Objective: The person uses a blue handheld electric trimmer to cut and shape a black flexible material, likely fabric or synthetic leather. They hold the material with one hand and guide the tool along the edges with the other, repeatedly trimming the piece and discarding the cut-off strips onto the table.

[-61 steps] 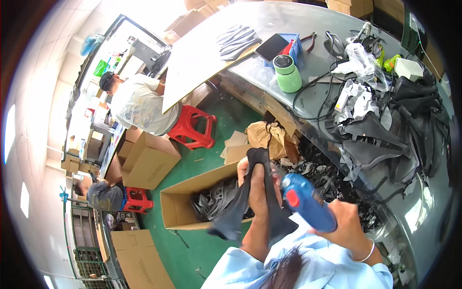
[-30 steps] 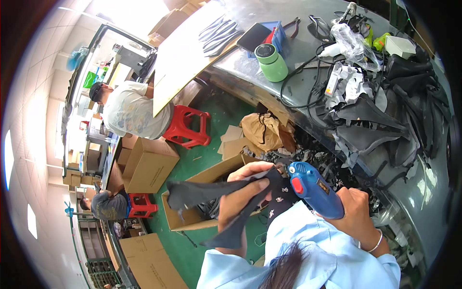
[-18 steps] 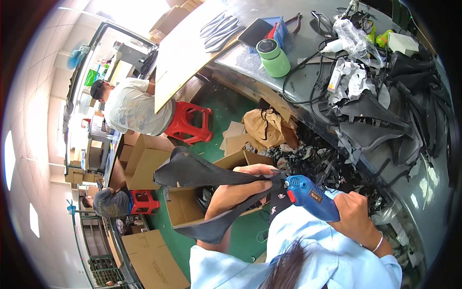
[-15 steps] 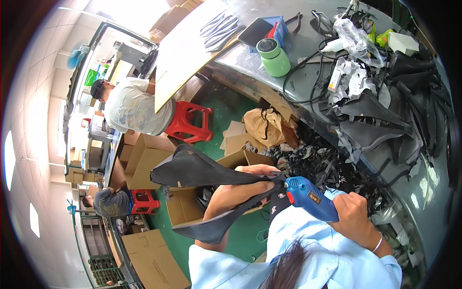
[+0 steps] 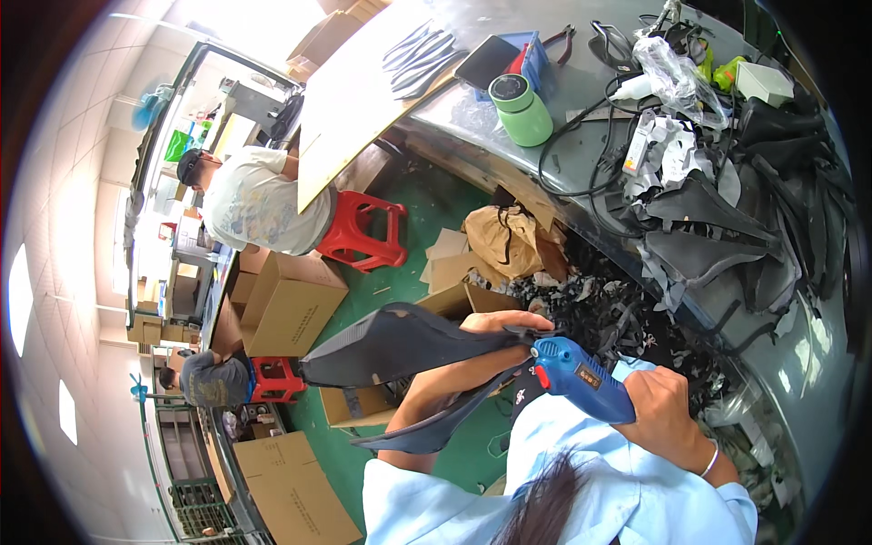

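Observation:
In my left hand [image 5: 505, 322] is a black, saddle-shaped cover [image 5: 386, 352], its fingers closed on the narrow end. The wide end spreads to the left in two flaps, with my forearm passing between them. My right hand [image 5: 668, 409] wraps round a blue handheld power cutter [image 5: 586, 380] with a red button and a small display. The head of this tool meets the narrow end of the cover, close to my left fingertips. Whether its blade touches the material is hidden.
Black scraps [image 5: 604, 304] heap up below the metal table [image 5: 581, 91]. On that table are a green flask [image 5: 522, 113], a blue basket [image 5: 527, 54], cables and more black covers [image 5: 708, 222]. Cardboard boxes [image 5: 295, 304] and two people on red stools [image 5: 363, 232] are at left.
My left hand and the black cover have shifted a little right, and the cover has tilted so its lower flap looks narrower. The cutter has stayed nearly in place.

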Motion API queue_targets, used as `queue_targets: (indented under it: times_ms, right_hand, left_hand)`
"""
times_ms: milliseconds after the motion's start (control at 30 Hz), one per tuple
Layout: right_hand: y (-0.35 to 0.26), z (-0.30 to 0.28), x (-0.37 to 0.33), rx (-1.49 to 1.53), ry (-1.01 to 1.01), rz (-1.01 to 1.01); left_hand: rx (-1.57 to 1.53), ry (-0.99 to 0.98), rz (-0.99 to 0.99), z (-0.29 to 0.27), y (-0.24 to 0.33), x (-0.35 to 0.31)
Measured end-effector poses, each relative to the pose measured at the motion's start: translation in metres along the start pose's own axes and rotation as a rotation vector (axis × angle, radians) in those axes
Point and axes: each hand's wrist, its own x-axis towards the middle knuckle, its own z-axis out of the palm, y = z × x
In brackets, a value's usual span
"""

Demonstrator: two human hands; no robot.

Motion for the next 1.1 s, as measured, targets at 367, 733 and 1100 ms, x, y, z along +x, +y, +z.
queue_targets:
  times_ms: [367, 733, 1100]
  right_hand:
    - [-0.014, 0.010, 0.007, 0.103, 0.033, 0.036]
    - [-0.007, 0.009, 0.012, 0.055, 0.101, 0.056]
    - [-0.018, 0.004, 0.017, 0.149, 0.099, 0.059]
  left_hand:
    - [-0.010, 0.085, 0.193, 0.010, -0.018, 0.005]
    - [-0.631, 0.938, 0.943, 0.031, -0.015, 0.007]
    - [-0.730, 0.995, 1.047, 0.062, -0.023, 0.021]
